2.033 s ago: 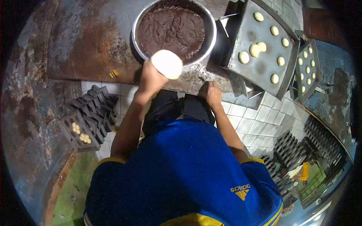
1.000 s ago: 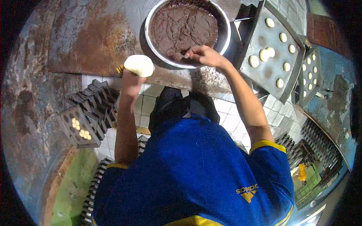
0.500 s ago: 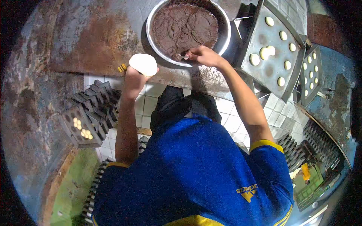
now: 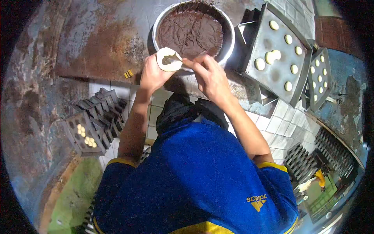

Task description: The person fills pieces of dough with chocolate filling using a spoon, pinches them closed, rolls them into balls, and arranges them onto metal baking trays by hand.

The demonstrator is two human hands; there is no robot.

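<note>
Cupped in my left hand (image 4: 152, 76) is a round of pale dough (image 4: 169, 68), at the front left of the large metal bowl (image 4: 232, 41). My right hand (image 4: 212, 80) pinches a spoon (image 4: 174, 59), its end over the dough. A dark patch shows on the dough there; where spoon ends and filling begins is hard to tell. Thick dark brown chocolate-like filling (image 4: 191, 31) covers the inside of the bowl. My right fingers partly hide the spoon's handle.
At right, a metal tray (image 4: 269, 43) holds several pale dough balls (image 4: 288, 39), with another such tray (image 4: 328, 78) beyond it. Stacked trays (image 4: 103, 111) stand at lower left, one bearing dough balls (image 4: 81, 130). Small yellow pieces (image 4: 128, 73) lie near the worn table's (image 4: 85, 58) edge.
My right hand has moved the spoon from the filling in the bowl to the dough. My left hand has come right with the dough, which now has a dark patch on it.
</note>
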